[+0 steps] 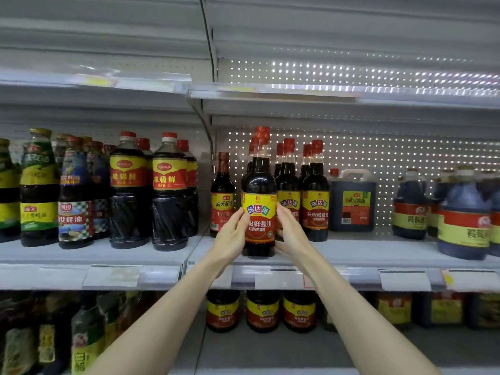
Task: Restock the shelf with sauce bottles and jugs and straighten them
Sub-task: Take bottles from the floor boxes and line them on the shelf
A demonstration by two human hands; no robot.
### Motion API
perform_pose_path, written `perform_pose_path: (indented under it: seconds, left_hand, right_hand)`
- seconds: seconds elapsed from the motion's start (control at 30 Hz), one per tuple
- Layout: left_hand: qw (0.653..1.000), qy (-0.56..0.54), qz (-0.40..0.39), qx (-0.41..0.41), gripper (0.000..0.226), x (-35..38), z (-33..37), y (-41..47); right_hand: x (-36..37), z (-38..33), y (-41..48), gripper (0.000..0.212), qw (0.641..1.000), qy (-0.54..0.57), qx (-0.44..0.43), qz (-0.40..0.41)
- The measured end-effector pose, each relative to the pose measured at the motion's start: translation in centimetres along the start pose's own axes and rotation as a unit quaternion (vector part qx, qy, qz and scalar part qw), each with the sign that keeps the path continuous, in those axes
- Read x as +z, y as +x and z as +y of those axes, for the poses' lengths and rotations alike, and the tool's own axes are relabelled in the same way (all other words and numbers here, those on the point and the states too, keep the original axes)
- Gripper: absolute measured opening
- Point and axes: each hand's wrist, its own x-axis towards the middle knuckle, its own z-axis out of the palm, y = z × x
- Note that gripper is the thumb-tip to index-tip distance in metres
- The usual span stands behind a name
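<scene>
1. Soy sauce bottle [259,185]: upright, long axis vertical, base on the middle shelf [351,253] near its front edge, label facing out.
2. Left hand [232,235]: wrapped round the bottle's left flank at label height.
3. Right hand [292,234]: wrapped round the opposite flank, equally near.
4. Matching bottles [315,201]: just behind and to the right, probably the row to align with.

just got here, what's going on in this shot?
A person grips a soy sauce bottle from both sides, left hand and right hand on its label. It stands upright near the front edge of the middle shelf, ahead of matching bottles. A dark jug sits further right.
</scene>
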Motion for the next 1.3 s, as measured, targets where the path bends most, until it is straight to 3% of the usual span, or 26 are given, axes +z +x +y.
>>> perform_pose_path:
  seconds: [0.3, 0.63, 0.87, 1.3]
  left_hand:
    - [0.999, -0.019, -0.027, -0.025, 0.051, 0.0, 0.0, -0.4]
    - [0.999, -0.008, 0.034, 0.010, 0.044, 0.3, -0.6, -1.0]
    - [1.000, 0.003, 0.023, 0.010, 0.044, 0.2, -0.3, -1.4]
    - [0.999, -0.007, 0.047, 0.007, 0.041, 0.1, -0.5, -1.1]
  right_hand:
    - [0.2, 1.5, -0.9, 0.052, 0.998, -0.060, 0.003, 0.011]
    - [-0.2, 0.6, -0.8, 0.051, 0.998, -0.048, 0.020, -0.018]
    - [-0.2, 1.7, -0.3, 0.053, 0.996, -0.085, 0.007, 0.008]
    - [-0.3, 1.4, -0.2, 0.055, 0.998, -0.053, 0.027, 0.000]
